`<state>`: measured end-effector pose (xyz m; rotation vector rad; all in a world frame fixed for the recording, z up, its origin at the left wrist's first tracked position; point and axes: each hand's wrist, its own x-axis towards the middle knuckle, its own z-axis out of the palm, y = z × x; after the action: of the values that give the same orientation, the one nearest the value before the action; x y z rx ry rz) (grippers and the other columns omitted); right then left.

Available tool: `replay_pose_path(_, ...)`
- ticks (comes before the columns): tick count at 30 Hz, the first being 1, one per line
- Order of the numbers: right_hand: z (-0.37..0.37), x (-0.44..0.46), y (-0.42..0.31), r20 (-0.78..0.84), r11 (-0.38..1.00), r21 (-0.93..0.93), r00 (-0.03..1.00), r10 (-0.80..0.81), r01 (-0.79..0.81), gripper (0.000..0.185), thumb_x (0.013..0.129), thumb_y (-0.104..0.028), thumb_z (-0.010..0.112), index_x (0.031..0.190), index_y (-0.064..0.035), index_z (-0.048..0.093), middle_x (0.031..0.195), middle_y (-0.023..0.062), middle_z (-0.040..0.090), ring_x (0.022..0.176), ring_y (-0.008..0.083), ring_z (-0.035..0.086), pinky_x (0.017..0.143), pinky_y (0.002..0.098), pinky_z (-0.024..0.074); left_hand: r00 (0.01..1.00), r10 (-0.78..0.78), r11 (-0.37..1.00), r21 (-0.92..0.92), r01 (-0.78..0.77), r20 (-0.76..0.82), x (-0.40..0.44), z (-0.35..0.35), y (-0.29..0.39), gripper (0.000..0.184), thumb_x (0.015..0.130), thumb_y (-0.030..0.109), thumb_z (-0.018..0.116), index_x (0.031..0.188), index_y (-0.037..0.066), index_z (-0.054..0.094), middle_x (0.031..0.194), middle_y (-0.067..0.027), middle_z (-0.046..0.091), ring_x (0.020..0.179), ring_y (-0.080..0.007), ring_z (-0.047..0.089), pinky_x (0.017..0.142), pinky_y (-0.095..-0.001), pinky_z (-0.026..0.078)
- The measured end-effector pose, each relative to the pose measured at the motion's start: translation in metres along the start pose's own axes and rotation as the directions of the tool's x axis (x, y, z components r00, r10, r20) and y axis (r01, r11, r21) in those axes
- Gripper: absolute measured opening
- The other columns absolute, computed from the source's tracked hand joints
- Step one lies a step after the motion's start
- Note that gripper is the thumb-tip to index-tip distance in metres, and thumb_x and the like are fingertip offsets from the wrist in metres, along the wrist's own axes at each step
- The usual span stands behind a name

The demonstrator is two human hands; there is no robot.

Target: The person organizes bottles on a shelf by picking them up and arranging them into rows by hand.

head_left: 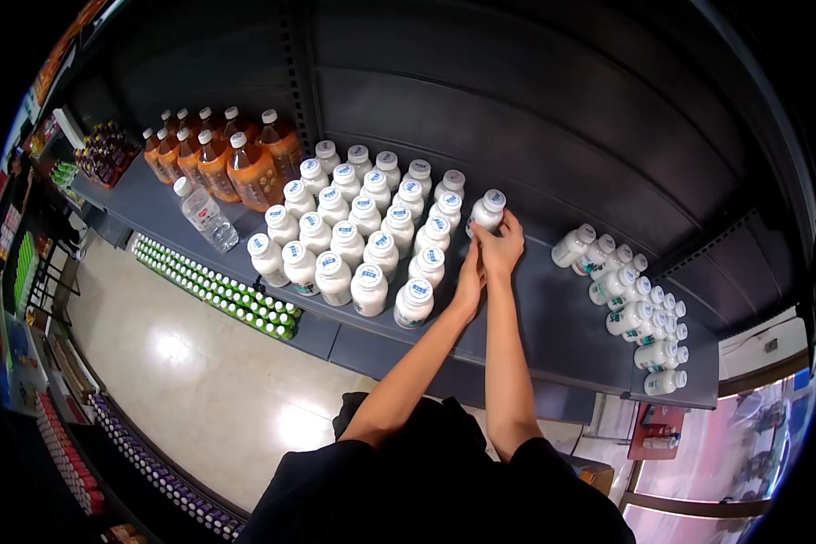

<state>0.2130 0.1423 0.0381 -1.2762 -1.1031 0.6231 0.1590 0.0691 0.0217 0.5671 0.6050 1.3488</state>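
A white bottle [488, 212] with a blue-printed white cap stands on the dark shelf, at the right of a block of matching bottles. My right hand [503, 247] is closed around its lower near side, thumb in front. Just below and to the left, my left hand [471, 276] has its fingers stretched toward the bottle's base. Whether those fingertips touch the bottle is partly hidden. The matching white bottles [344, 238] stand upright in close rows left of my hands, the nearest front one [414, 303] by my left forearm.
Amber-drink bottles [254, 172] and a clear water bottle [206, 214] are farther left. More white bottles [627, 319] crowd the shelf's right end. Green-capped bottles [218, 290] fill a lower shelf. A dark back panel [535, 100] rises behind; the shelf's front edge [553, 376] runs below my arms.
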Motion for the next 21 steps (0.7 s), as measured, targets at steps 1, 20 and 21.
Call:
replay_pose_path(1, 0.003, 0.003, 0.002, 0.001, 0.999, -0.042, 1.000, 0.000, 0.000, 0.069, 0.066, -0.007, 0.094, 0.128, 0.0048, 0.066, 0.128, 0.0166, 0.064, 0.117, 0.0291, 0.069, 0.098, 0.0379, 0.0558, 1.000, -0.029, 0.999, -0.020, 0.029, -0.004, 0.001, 0.000, 0.002, 0.066, 0.113, 0.051, 0.027, 0.168, 0.014, 0.019, 0.170, -0.0092, 0.029, 0.154, -0.0218, 0.032, 0.123, -0.0367, 0.029)
replay_pose_path(20, 0.025, 0.010, 0.022, -0.047, 0.947, -0.307, 0.993, -0.111, 0.092, 0.078, 0.065, -0.017, 0.093, 0.136, -0.0072, 0.061, 0.127, 0.0182, 0.060, 0.119, 0.0379, 0.059, 0.101, 0.0448, 0.0500, 0.997, -0.061, 0.981, -0.190, 0.049, -0.057, 0.022, -0.009, -0.008, 0.067, 0.112, 0.055, 0.030, 0.156, 0.005, 0.038, 0.125, -0.0120, 0.065, 0.105, -0.0203, 0.065, 0.090, -0.0331, 0.053)
replay_pose_path(21, 0.021, 0.008, 0.021, -0.045, 0.927, -0.366, 0.993, -0.106, 0.083, 0.082, 0.065, -0.018, 0.093, 0.139, -0.0083, 0.058, 0.131, 0.0190, 0.058, 0.123, 0.0393, 0.055, 0.104, 0.0455, 0.0481, 0.997, 0.036, 0.984, -0.174, -0.047, -0.066, 0.024, -0.010, -0.013, 0.065, 0.112, 0.053, 0.032, 0.154, 0.004, 0.040, 0.127, -0.0123, 0.065, 0.108, -0.0215, 0.065, 0.093, -0.0335, 0.053)
